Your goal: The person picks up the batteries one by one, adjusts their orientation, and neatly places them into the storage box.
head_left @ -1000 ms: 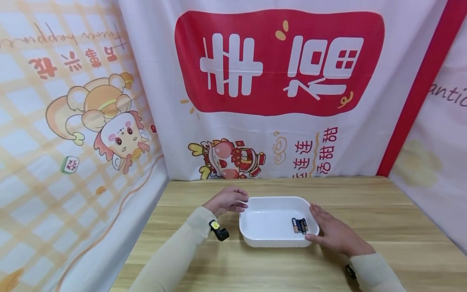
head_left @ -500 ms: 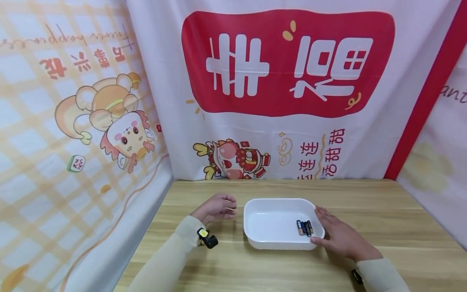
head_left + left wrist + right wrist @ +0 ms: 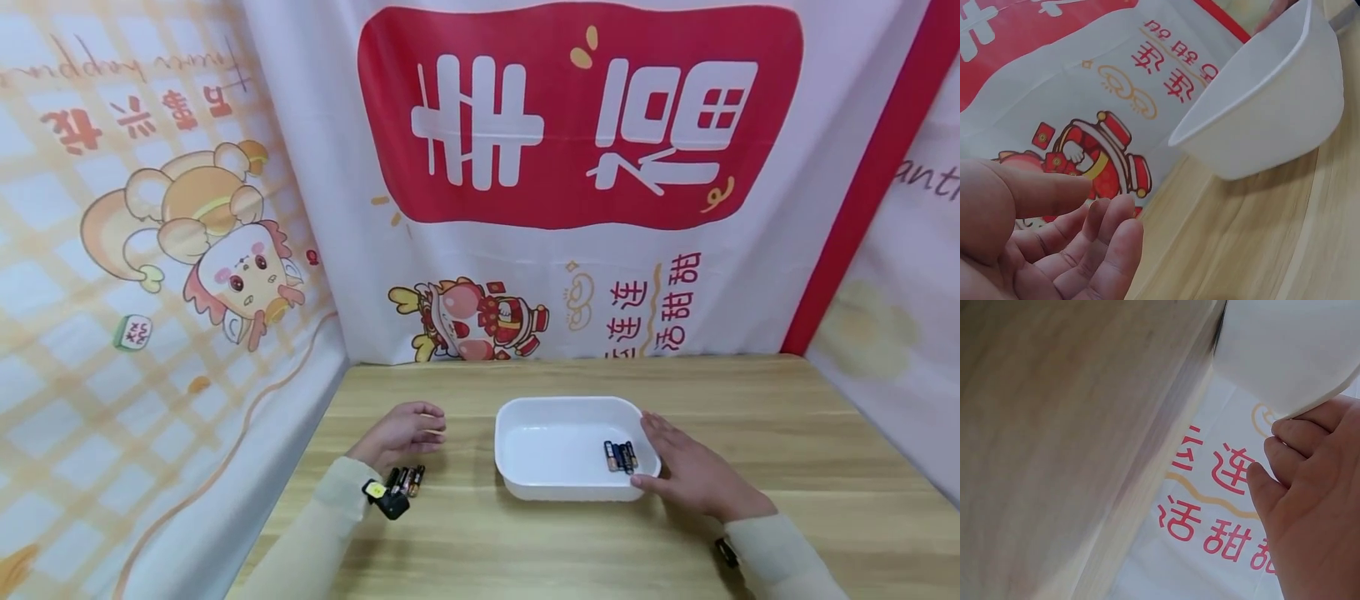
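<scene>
A white rectangular dish stands on the wooden table, with several small dark batteries lying side by side inside near its right end. My right hand holds that end, fingers along the rim and thumb at the front corner; in the right wrist view its fingers meet the dish wall. Left of the dish, my left hand is just above the table, its fingers loosely bent around nothing. More batteries lie beside the left wrist, partly hidden by the wrist camera.
The wooden table ends at the back against a white and red printed cloth. A checked cloth hangs along the left side, and another pale cloth along the right.
My left hand has moved left, away from the dish's left rim. Batteries beside the left wrist have come into view. My right hand stays at the dish's right end.
</scene>
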Demonstrator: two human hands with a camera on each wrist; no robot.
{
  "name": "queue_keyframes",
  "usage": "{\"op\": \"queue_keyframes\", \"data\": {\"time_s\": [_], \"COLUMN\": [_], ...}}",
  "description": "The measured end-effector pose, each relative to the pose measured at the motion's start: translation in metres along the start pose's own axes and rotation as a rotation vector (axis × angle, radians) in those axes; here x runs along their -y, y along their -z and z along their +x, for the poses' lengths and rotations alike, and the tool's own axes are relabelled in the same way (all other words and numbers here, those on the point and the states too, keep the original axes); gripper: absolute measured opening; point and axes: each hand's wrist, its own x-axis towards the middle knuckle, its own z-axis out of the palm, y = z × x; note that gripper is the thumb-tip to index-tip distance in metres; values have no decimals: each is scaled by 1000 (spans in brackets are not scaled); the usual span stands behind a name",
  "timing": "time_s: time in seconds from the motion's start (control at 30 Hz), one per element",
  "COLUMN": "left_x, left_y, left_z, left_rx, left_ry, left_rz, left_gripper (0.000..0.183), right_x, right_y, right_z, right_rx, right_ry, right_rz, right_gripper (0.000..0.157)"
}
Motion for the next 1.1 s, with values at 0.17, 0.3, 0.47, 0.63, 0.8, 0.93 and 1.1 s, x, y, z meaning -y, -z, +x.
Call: {"op": "queue_keyframes", "data": {"time_s": [0.17,0.3,0.47,0.63,0.8,0.93,1.1], "left_x": [-6,-11,-9,2,19,32,44], "left_y": [15,28,40,49,60,68,73], "left_z": [-3,-4,-8,-16,-24,-34,-46], "left_rx": [-31,-43,-56,-49,-42,-64,-119], "left_ry": [7,9,17,29,37,57,67], "left_rz": [28,53,76,88,103,117,165], "left_gripper": [37,39,33,29,35,37,33], "right_x": [-3,-4,-4,-5,-5,-1,3], "right_y": [10,15,16,13,11,9,3], "right_z": [0,-2,-3,-3,-1,0,-2], "right_rx": [-5,-22,-22,-22,-12,-8,-4], "right_ry": [0,-3,-7,4,1,6,-7], "right_rz": [-4,-6,2,7,0,8,12], "right_gripper": [100,100,100,99,101,102,102]}}
